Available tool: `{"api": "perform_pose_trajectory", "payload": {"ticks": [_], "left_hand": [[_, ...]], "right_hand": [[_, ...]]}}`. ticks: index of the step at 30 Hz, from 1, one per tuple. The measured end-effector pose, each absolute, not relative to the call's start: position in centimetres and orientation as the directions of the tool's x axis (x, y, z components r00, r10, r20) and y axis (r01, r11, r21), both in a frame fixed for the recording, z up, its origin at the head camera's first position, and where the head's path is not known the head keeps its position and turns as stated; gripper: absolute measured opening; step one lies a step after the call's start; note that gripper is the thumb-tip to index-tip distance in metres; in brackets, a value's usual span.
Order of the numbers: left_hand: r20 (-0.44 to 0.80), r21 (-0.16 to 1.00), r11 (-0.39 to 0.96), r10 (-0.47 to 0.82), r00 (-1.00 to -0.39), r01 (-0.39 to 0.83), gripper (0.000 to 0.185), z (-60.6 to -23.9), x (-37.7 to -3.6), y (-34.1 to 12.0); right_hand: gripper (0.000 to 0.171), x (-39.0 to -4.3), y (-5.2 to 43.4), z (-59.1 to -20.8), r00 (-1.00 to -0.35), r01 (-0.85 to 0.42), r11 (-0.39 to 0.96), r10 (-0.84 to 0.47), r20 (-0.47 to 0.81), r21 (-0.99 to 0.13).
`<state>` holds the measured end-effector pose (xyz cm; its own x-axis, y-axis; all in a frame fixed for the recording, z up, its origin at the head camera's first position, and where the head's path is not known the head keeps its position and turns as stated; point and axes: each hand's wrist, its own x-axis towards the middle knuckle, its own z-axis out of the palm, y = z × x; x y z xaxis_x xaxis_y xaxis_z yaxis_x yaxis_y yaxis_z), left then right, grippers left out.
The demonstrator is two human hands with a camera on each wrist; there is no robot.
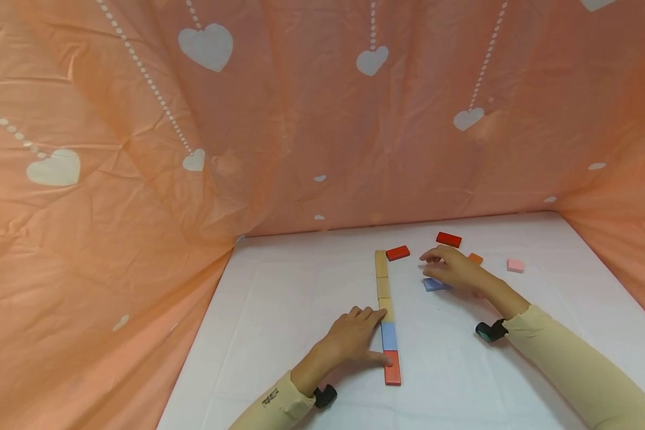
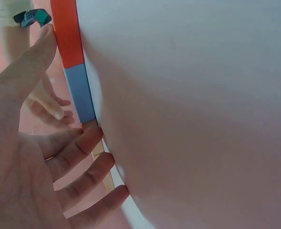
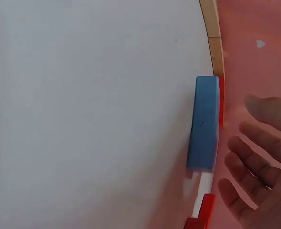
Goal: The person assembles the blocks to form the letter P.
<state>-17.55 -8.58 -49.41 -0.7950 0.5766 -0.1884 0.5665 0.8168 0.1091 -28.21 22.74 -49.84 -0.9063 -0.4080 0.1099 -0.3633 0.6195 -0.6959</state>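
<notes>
A straight row of flat blocks runs away from the person: a red block [image 1: 393, 375], a light blue block [image 1: 389, 336] and three wooden blocks [image 1: 381, 264]. My left hand [image 1: 348, 338] lies along the row with fingers spread. Its thumb touches the red block, and its index fingertip rests at the nearest wooden block. In the left wrist view the row's blue block [image 2: 80, 93] shows between thumb and fingers. My right hand [image 1: 455, 270] hovers over a loose blue block [image 1: 434, 285], fingers loosely bent and holding nothing. The right wrist view shows that blue block [image 3: 204, 121] beside the fingers.
A loose red block [image 1: 398, 253] lies beside the row's far end. Beyond the right hand are another red block [image 1: 449, 239] and a partly hidden orange block [image 1: 476, 258]. A pink block [image 1: 515, 266] lies farther right. An orange curtain [image 1: 301, 119] borders the white table [image 1: 279, 286].
</notes>
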Motion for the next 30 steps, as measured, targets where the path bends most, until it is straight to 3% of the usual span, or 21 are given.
{"api": "perform_pose_trajectory", "payload": {"ticks": [8,19,30], "left_hand": [[-0.186,0.112,0.817,0.576,-0.796,0.565,0.106,-49.6,-17.5,-8.6],[-0.177,0.105,0.814,0.581,-0.795,0.571,0.106,-49.8,-17.6,-8.7],[-0.175,0.109,0.813,0.581,-0.794,0.571,0.106,-49.8,-17.5,-8.6]], "right_hand": [[0.043,-26.6,24.1,-50.6,-0.890,-0.430,0.692,-0.433,0.143,-0.580],[0.043,-25.7,25.2,-51.0,-0.879,-0.445,0.693,-0.460,0.127,-0.568],[0.030,-25.8,25.2,-51.2,-0.861,-0.482,0.702,-0.490,0.136,-0.524]]}}
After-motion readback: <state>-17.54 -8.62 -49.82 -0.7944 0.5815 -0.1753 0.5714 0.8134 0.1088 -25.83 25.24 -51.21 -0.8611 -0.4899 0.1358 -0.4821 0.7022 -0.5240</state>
